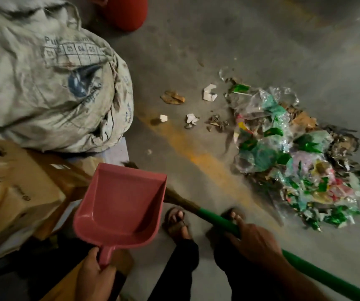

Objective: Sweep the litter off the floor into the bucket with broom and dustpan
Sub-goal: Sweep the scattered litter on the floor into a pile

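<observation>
A stuffed sack point(50, 83) is noted at left above cardboard boxes point(20, 192), a pink dustpan point(120, 203) is gripped by its handle in the left hand point(96, 276), a green-handled broom point(216, 222) is clasped by the right hand point(253, 242), and the litter point(294, 157) is heaped on the floor point(196, 51) at right, a red bucket point(127, 11) being partly visible at top.

The red bucket point(124, 13) is cut off by the top edge. The dustpan point(118, 203) hides most of the broom point(216, 220) head. The broom's handle runs out at the lower right corner. The litter point(294, 157) is partly blurred, and the sack's point(44, 79) print is unreadable.
</observation>
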A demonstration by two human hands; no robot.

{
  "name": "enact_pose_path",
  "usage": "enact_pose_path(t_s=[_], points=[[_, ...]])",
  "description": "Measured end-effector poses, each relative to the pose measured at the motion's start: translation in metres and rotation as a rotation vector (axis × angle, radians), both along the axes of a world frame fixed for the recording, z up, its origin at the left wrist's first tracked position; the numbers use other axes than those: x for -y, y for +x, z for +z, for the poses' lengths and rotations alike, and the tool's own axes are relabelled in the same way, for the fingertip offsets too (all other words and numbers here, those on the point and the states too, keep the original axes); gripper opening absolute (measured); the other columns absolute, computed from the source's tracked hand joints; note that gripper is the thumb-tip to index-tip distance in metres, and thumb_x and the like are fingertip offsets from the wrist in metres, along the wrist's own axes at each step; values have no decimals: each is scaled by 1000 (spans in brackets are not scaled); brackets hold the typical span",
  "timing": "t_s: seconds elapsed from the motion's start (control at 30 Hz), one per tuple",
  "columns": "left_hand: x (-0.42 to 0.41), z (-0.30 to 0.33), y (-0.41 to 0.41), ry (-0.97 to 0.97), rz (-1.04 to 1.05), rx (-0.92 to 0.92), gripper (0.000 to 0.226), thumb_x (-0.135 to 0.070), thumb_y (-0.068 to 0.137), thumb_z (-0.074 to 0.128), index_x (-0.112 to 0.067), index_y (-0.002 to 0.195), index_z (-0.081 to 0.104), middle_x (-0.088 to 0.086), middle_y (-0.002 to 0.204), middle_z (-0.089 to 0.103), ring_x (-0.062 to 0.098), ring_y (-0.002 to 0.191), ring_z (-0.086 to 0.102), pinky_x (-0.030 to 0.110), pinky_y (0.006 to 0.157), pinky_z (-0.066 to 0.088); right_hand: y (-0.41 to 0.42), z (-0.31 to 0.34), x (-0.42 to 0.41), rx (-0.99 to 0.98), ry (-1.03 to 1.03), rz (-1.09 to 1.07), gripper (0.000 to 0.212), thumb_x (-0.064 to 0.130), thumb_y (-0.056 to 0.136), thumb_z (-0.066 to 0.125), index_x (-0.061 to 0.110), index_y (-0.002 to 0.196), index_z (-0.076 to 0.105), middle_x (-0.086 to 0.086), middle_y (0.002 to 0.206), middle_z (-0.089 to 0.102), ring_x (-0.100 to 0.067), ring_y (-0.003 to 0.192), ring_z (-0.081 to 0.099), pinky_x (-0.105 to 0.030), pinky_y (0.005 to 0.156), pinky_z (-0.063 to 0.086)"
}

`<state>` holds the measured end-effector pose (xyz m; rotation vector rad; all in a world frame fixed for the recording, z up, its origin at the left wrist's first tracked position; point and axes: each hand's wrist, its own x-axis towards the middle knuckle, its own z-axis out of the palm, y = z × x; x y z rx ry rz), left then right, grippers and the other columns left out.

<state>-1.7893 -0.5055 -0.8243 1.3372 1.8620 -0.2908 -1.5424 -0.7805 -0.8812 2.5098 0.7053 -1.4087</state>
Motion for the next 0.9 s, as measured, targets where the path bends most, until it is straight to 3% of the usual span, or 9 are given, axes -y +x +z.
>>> enact_pose_path(t_s=[0.1, 0.23, 0.33, 0.43, 0.53, 0.63, 0.73, 0.83, 0.9], points=[[-4, -7, 2, -11, 41, 34, 77, -9, 60, 75, -4, 133, 52, 11, 116, 56, 32, 113, 55, 45, 104, 38, -3, -39, -37, 59, -45, -88, 63, 63, 95, 40, 18, 139, 42, -6, 129, 60, -23, 100, 65, -32, 73, 47], [-5, -32, 2, -45, 22, -3, 66, -6, 66, 76, -10, 129, 56, 14, 127, 59, 34, 117, 55, 48, 107, 39, 0, -66, -50, -1, -115, -444, 52, 59, 95, 38, 15, 118, 53, -8, 105, 63, -27, 92, 62, -32, 70, 44], [-10, -52, 13, -103, 69, 22, 80, -18, 58, 66, 3, 134, 49, 21, 137, 51, 39, 129, 46, 48, 110, 31, 7, -79, -37, 15, -92, -660, 52, 59, 96, 38, 13, 115, 52, -8, 97, 60, -26, 84, 59, -32, 70, 45], [-6, -44, 47, -101, 40, -23, 71, 7, 71, 73, -1, 137, 48, 21, 137, 50, 39, 125, 48, 50, 110, 32, 23, -88, -16, 24, -110, -917, 55, 63, 92, 39, 12, 109, 52, -8, 91, 64, -26, 77, 65, -40, 70, 58], [-8, -41, 74, -70, -158, -47, 63, 9, 74, 68, -6, 133, 53, 18, 129, 56, 35, 118, 52, 46, 106, 34, 47, -87, 12, 67, -122, -1100, 54, 59, 94, 40, 8, 106, 54, -13, 86, 67, -27, 66, 67, -34, 56, 57], [-10, -44, 105, -86, -271, 1, 62, 14, 77, 62, -2, 136, 49, 18, 128, 55, 34, 116, 51, 40, 103, 32, 70, -75, 48, 167, -161, -1129, 57, 59, 93, 41, 5, 98, 58, -15, 80, 68, -29, 60, 67, -39, 58, 60], [-8, -39, 147, -68, -373, 96, 53, 12, 79, 59, -4, 129, 53, 9, 107, 55, 25, 95, 48, 33, 87, 32, 84, -53, 78, 251, -147, -1085, 55, 62, 93, 42, 9, 93, 57, -14, 76, 66, -32, 65, 65, -41, 64, 58], [-9, -29, 187, -47, -487, 95, 37, -9, 79, 60, -12, 116, 59, 15, 101, 62, 33, 91, 56, 33, 79, 35, 85, -16, 90, 292, -63, -1055, 43, 55, 95, 47, 13, 86, 54, -9, 68, 59, -26, 61, 57, -34, 56, 45], [-9, -21, 213, -23, -573, 94, 34, -2, 76, 62, -23, 102, 57, 7, 91, 61, 31, 83, 56, 38, 74, 42, 80, 1, 98, 305, -20, -1046, 41, 53, 95, 49, 14, 81, 52, -7, 65, 59, -23, 58, 55, -31, 50, 38]])
